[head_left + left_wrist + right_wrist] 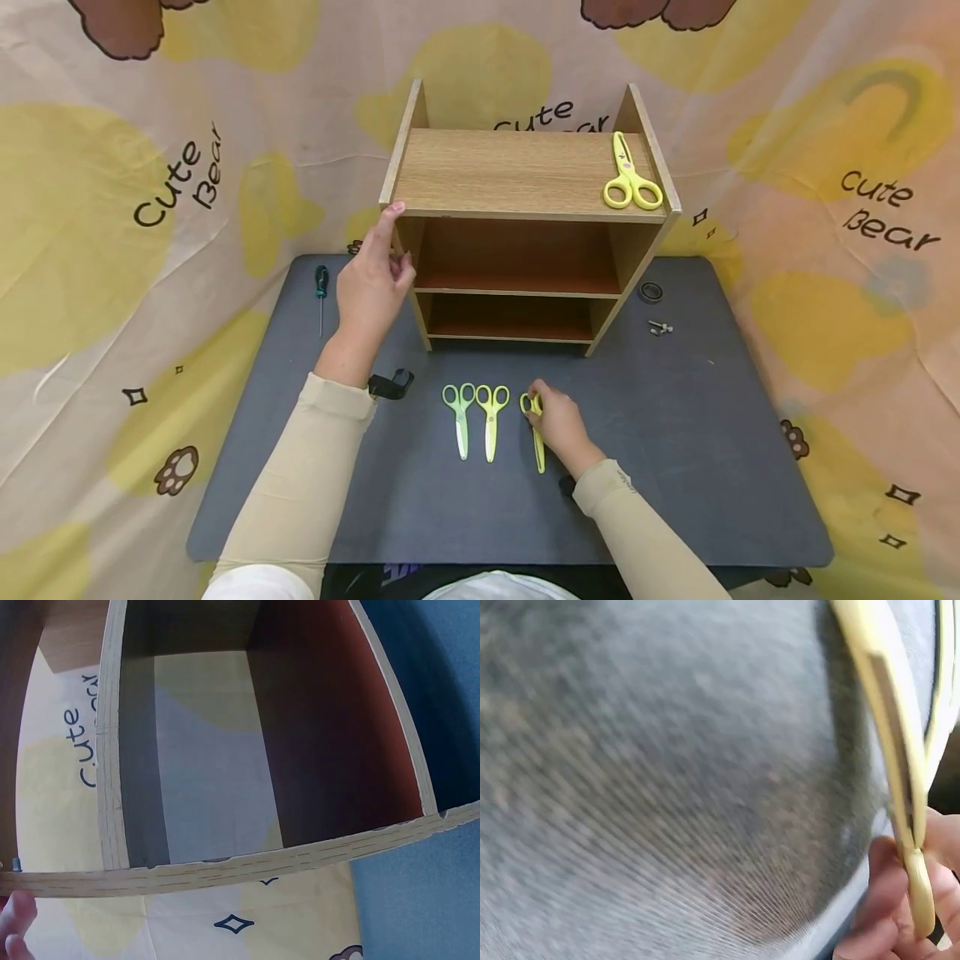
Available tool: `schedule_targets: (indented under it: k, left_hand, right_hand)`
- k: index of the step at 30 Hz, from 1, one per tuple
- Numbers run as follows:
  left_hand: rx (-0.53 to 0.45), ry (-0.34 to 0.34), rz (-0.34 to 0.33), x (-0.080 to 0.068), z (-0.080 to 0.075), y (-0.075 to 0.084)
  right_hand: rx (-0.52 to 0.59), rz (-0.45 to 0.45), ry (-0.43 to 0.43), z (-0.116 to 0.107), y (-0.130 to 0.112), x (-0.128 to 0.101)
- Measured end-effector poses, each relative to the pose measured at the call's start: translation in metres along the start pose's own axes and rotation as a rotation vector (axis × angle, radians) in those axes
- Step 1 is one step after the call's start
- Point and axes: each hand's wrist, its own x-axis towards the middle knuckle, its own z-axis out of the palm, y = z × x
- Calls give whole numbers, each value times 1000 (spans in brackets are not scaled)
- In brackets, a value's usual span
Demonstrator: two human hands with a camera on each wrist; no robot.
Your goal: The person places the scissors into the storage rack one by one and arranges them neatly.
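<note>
The yellow scissors (537,433) lie on the dark mat (675,467) in front of the wooden shelf (517,175), and the right hand (558,425) pinches them at the handles, fingers curled round the loops. One pair of scissors (630,177) already rests on the shelf's top board; two green-yellow pairs (474,417) wait side by side just left of the held one. The left hand (371,283) steadies the shelf's left front corner, fingers extended against the edge

I see the dark mat (675,467) carrying a shelf (517,175) at its far edge, three scissors (491,417) near the front, screwdriver (321,287) by the far-left corner.
</note>
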Motion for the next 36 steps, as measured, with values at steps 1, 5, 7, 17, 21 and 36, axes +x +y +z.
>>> schedule_targets:
  k: [1, 5, 7, 17, 21, 36]
  left_hand:
    - [0, 1, 0, 0, 0, 0]
    - [0, 6, 0, 0, 1, 0]
    - [-2, 5, 0, 0, 1, 0]
    - [-3, -11, -6, 0, 1, 1]
    - [-3, -14, 3, 0, 1, 1]
    - [-21, -12, -11, -1, 0, 1]
  right_hand:
    - [-1, -7, 4, -2, 0, 1]
    - [6, -8, -7, -11, -1, 2]
    - [0, 7, -20, -18, -4, 1]
    - [-15, 26, -8, -54, -24, -2]
    - [-5, -64, 70, -64, -27, -2]
    - [40, -452, 413, -111, -46, -3]
